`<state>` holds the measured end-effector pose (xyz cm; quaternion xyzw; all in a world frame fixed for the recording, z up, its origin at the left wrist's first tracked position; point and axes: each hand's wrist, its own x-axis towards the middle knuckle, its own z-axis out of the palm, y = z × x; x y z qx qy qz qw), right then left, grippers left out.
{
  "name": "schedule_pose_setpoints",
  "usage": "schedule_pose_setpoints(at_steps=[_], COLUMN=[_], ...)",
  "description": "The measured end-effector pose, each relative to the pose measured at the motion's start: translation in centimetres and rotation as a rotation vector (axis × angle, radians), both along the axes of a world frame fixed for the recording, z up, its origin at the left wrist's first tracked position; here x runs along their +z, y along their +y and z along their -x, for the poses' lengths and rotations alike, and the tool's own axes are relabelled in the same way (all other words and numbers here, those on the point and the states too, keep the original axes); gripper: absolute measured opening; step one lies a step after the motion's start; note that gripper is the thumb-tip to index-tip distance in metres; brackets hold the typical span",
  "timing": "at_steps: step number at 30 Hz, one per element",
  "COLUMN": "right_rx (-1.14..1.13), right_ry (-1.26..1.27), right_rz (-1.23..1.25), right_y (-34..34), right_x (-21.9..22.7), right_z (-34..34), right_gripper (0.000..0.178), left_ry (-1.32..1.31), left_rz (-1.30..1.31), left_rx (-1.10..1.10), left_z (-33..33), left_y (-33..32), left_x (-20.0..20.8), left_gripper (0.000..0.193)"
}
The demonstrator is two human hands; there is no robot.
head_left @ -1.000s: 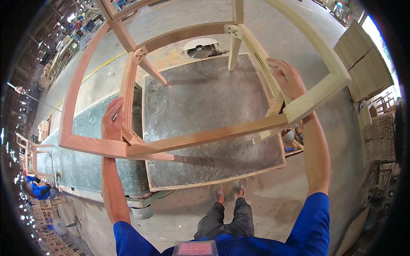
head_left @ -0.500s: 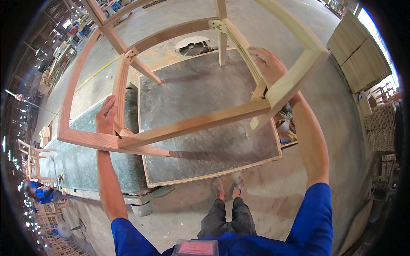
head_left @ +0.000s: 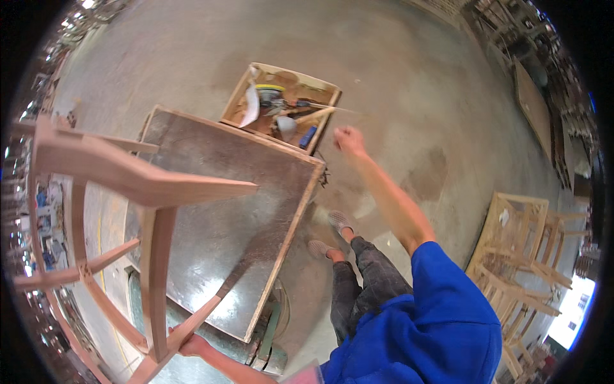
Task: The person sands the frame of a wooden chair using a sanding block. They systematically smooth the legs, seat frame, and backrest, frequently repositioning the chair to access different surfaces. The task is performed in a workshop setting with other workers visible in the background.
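Observation:
A bare wooden chair frame [head_left: 157,275] stands tilted over the left part of the dark-topped worktable, its legs and rails partly beyond the view's edge. My left hand [head_left: 194,344] grips its lower rail near a corner joint; the wood hides some of the fingers. My right hand [head_left: 348,141] is off the frame, in the air to the right of an open wooden tool drawer [head_left: 332,96]. Its fingers are curled in, slightly blurred, and nothing shows in them. The drawer holds a sander with a yellow-edged pad [head_left: 270,91], a grey cup-like piece [head_left: 286,125] and a blue object [head_left: 307,136].
The worktable [head_left: 217,144] has a wooden rim, with a green machine base [head_left: 268,333] below its near edge. Wooden chair frames [head_left: 521,269] are gathered at the right. A large board [head_left: 533,105] leans at the far right. My feet are on the concrete floor beside the table.
My right hand has left the chair frame and moved beside the tool drawer. The frame has swung left and turned in my left hand. My view has turned to the right.

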<state>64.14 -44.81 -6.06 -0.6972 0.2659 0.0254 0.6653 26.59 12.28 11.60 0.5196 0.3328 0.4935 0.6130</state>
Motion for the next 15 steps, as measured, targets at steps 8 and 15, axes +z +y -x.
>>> schedule_pose_setpoints(at_steps=[8, 15], right_rx=[-0.05, 0.168], right_ry=[0.676, 0.633], right_rz=[-0.303, -0.343], right_y=[1.9, 3.2], right_x=[-16.2, -22.3], right_z=[8.1, 7.2], right_gripper=[0.029, 0.039], left_ry=[0.033, 0.125], left_rz=[0.071, 0.1], left_rx=[0.224, 0.157], left_z=[-2.6, -6.1], left_y=[-2.9, -4.4], left_x=[1.0, 0.1], left_gripper=[0.049, 0.055])
